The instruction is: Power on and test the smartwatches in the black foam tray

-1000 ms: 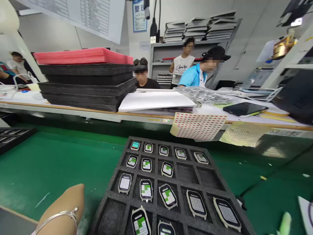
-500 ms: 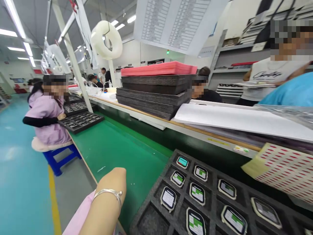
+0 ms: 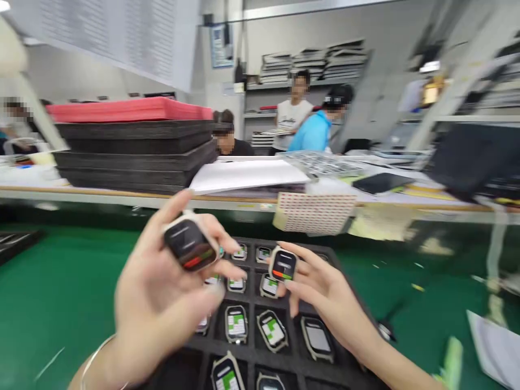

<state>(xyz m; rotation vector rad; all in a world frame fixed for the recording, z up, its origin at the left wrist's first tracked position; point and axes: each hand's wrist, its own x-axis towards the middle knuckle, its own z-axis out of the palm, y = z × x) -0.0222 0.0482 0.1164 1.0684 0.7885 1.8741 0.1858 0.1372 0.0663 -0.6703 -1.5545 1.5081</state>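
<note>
Now the right hand [image 3: 320,281] pinches a watch [image 3: 283,264], nearly upright above the tray [image 3: 251,327]; left of it, the left hand [image 3: 158,287] grips a second watch [image 3: 190,244], tilted.

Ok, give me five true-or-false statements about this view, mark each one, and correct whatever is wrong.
1. The left hand holds a watch with its screen toward the camera. True.
2. The right hand is holding nothing. False: it holds a second watch.
3. The screens of both held watches show some red. True.
4. The pink slab lies beneath the black stack. False: it lies on top of it.
5. Every watch visible in the black tray has a dark, blank screen. False: several show green and white.
</note>
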